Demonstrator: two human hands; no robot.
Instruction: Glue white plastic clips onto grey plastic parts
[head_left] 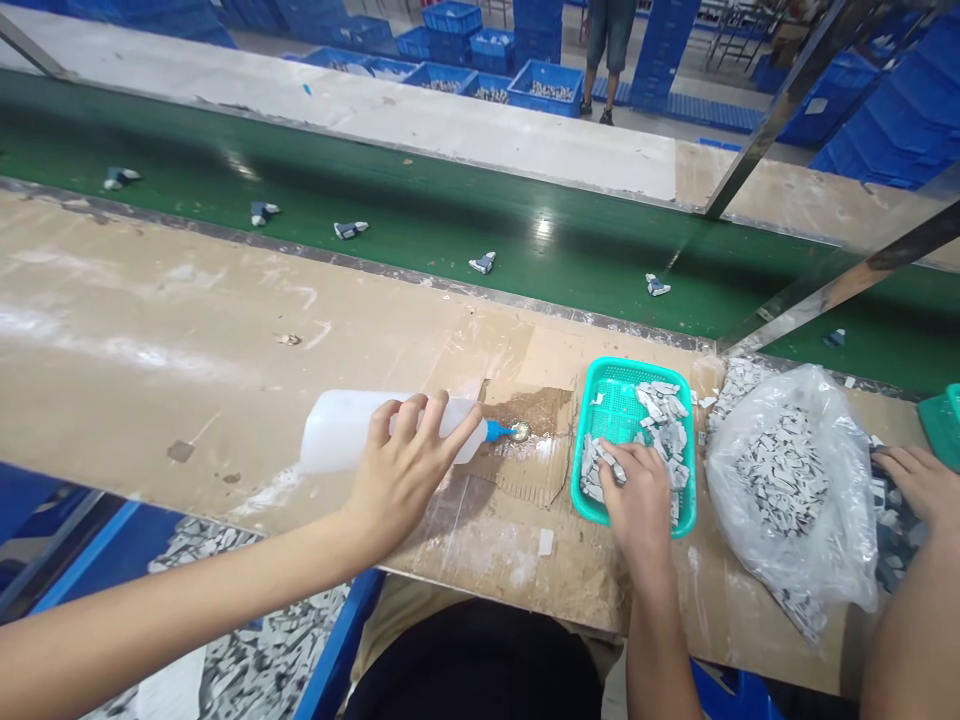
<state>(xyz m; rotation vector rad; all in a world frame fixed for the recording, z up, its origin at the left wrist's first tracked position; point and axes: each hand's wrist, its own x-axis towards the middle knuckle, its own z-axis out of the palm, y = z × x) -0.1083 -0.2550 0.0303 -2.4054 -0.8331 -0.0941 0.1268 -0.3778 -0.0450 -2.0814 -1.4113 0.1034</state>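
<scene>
My left hand is wrapped round a white squeeze bottle that lies tipped on its side. Its blue nozzle points right, at a small round wet spot on a worn cardboard patch. Inside a turquoise plastic basket, my right hand has thumb and fingers closed on a small grey piece. More grey and white pieces lie along the basket's right side and under my fingers.
A clear plastic bag of small grey pieces stands right of the basket. Beyond it is another person's hand. A green conveyor belt carries several blue-and-white parts. A blue bin of pieces sits below, left. A metal post rises right.
</scene>
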